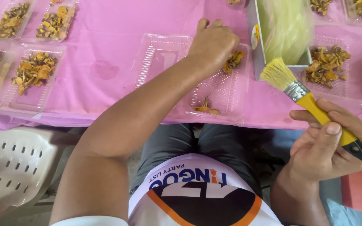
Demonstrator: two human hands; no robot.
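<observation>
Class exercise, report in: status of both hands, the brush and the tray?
Left hand on dried orange pieces in open clear tray. Right hand grips yellow-handled brush, bristles up, off the table. Nothing between them.

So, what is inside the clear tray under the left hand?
The clear tray holds a few dried orange-brown pieces, more beside the left hand. What lies under the hand itself is covered.
</observation>
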